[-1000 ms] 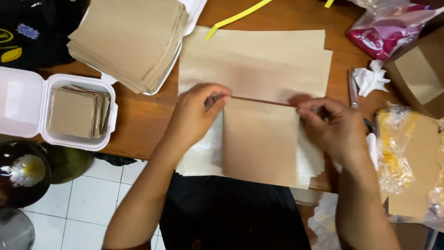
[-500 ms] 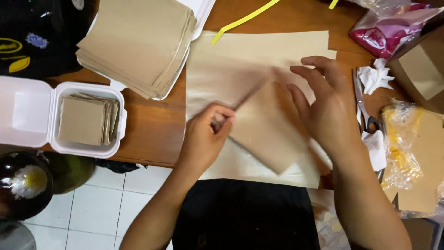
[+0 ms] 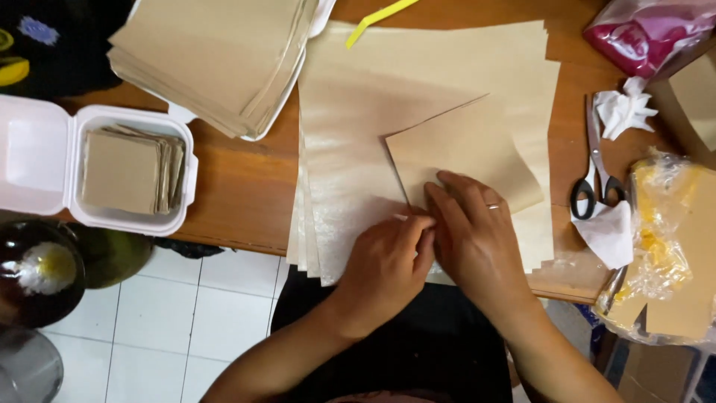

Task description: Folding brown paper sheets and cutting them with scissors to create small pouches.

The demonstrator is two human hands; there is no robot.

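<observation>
**Hands pressing a fold into brown paper**

While the left hand (image 3: 388, 257) pinches the near corner of the folded brown sheet (image 3: 466, 153) with its fingers closed on the edge, the right hand (image 3: 477, 231) lies flat on it, fingers together, gripping nothing. The sheet sits tilted on a stack of larger paper sheets (image 3: 373, 97) on the wooden surface (image 3: 239, 194). To crease well, I judge the flat hand should hold the sheet firmly while the pinching fingers keep the edges aligned. Folded squares fill a white foam box (image 3: 45, 157) at left; scissors (image 3: 597, 172) lie to the right.
</observation>
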